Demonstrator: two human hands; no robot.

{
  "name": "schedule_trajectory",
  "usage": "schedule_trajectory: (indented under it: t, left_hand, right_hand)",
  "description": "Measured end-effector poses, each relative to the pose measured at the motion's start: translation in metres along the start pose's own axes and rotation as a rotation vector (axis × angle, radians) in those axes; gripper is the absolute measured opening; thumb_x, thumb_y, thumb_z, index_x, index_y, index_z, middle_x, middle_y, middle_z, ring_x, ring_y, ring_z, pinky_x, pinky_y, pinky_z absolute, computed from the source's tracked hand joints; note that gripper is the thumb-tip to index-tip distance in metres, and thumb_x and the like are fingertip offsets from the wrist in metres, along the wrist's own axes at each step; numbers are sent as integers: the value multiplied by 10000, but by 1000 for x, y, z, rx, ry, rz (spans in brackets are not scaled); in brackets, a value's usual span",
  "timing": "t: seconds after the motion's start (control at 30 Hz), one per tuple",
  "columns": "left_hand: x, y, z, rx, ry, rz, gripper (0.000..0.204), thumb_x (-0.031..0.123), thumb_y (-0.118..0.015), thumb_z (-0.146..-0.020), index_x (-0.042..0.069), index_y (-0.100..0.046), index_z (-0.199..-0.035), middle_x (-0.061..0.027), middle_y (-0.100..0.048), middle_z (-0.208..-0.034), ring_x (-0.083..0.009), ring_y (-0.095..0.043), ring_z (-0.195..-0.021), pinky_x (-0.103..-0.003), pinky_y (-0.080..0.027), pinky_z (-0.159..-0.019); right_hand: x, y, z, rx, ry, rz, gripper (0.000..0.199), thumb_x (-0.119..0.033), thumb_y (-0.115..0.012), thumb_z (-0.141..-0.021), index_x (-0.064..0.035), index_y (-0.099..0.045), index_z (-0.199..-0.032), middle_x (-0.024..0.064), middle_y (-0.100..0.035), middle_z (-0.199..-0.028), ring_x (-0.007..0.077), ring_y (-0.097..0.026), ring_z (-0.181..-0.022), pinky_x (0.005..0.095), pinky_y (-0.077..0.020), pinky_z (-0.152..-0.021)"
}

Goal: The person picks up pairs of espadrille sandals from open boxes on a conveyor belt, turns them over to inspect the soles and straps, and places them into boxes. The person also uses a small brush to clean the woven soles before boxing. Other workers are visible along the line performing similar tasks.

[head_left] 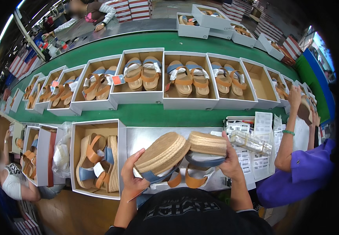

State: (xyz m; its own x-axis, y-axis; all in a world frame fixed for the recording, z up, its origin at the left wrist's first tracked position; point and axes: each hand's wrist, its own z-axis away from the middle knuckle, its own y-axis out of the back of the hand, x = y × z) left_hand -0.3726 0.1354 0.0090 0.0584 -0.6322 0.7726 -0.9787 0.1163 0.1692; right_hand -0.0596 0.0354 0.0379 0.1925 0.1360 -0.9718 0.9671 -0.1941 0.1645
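Head view showed a pair of sandals held up in front of the person, above the pale metal counter (146, 132). The left hand (133, 174) gripped one sandal (163, 150) at its outer end, and the right hand (231, 158) gripped the other sandal (206, 144) at its far side. Both were tipped with their tan soles upward and their braided edges showing, their inner ends close together; blue and orange straps with white wrapping hung beneath. Just left of them stood an open white box (122, 145) with another pair inside, and beside it a clear plastic bag (62, 154). To the right lay printed papers (261, 162) under a clear plastic package (251, 141). Beyond, a row of open boxes (191, 103) stretched along a green surface (153, 112). A co-worker's purple sleeve (310, 166) showed at the right.
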Motion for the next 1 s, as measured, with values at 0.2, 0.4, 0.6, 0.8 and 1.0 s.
schedule_trajectory:
  t: [0.2, 0.4, 0.6, 0.8, 1.0]
  left_hand:
    - [-8, -17, 13, 97, 505, 347, 819, 56, -765, -766, 27, -299, -1439, -190, -633, -1197, -254, -638, -1057, -354, -494, -934]
    - [-55, -48, 45, 280, 1191, 627, 419, 246, -575, -976, 74, -402, -1317, -52, -559, -1080, -158, -600, -983, -288, -508, -844]
    - [-75, -44, 64, 148, 1071, 558, 426, 307, -516, -1020, -7, -522, -1308, -39, -632, -948, -90, -573, -713, -228, -433, -551]
    - [-49, -41, 98, 56, 1187, 431, 348, 155, -458, -1013, 2, -511, -1321, -55, -602, -1128, -97, -544, -932, -243, -445, -816]
    - [-16, -22, 113, -259, 1103, 565, 603, -12, -486, -880, 4, -346, -1466, -88, -535, -1250, -160, -532, -1123, -299, -451, -954]
  right_hand:
    - [11, -15, -22, -93, -99, -38, 904, -37, -701, -844, -42, -156, -1564, 147, -505, -1393, 212, -510, -1240, 324, -370, -1075]
    - [63, -46, -46, -38, -547, -90, 496, -247, -552, -985, 19, -417, -1381, 157, -606, -1226, 192, -560, -1121, 311, -438, -957]
    - [110, -38, -35, -20, -598, 104, 372, -275, -463, -1041, 22, -591, -1224, 58, -645, -1017, 131, -595, -883, 268, -472, -786]
    - [78, -40, 14, 220, -657, -213, 338, -258, -479, -1037, 8, -606, -1204, 72, -644, -1031, 172, -610, -876, 296, -491, -831]
    - [49, -50, 13, 145, -435, -117, 464, -197, -557, -1001, -1, -455, -1408, 77, -609, -1146, 109, -571, -997, 260, -471, -881]
